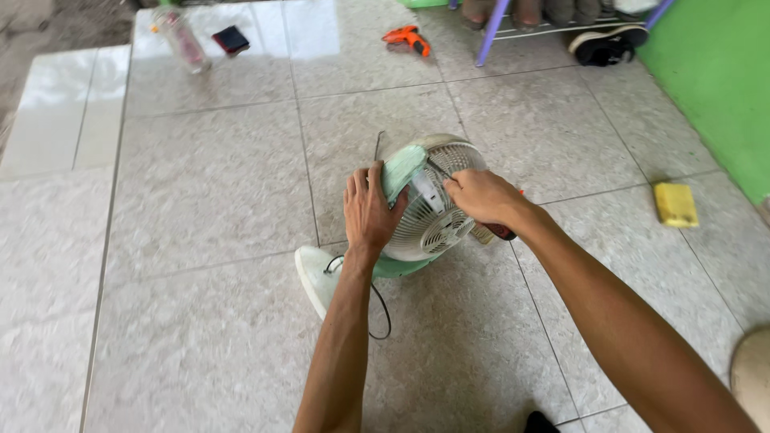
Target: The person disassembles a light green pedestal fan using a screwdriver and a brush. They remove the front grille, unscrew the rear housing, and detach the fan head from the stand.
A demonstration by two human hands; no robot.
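Two hands (369,210) (481,196) on fan (433,220)

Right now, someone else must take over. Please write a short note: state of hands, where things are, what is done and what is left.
Left hand: flat on the pale green fan, steadying its housing.
Right hand: closed on a screwdriver with a dark handle, at the fan's rear grille.
The fan lies on the tiled floor, with its cord beside the base.
Orange drill and yellow sponge lie apart.
Done: cannot tell. Left: grille still on.

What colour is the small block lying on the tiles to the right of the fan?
Yellow. The block shows plainly in the head view, right of the fan.
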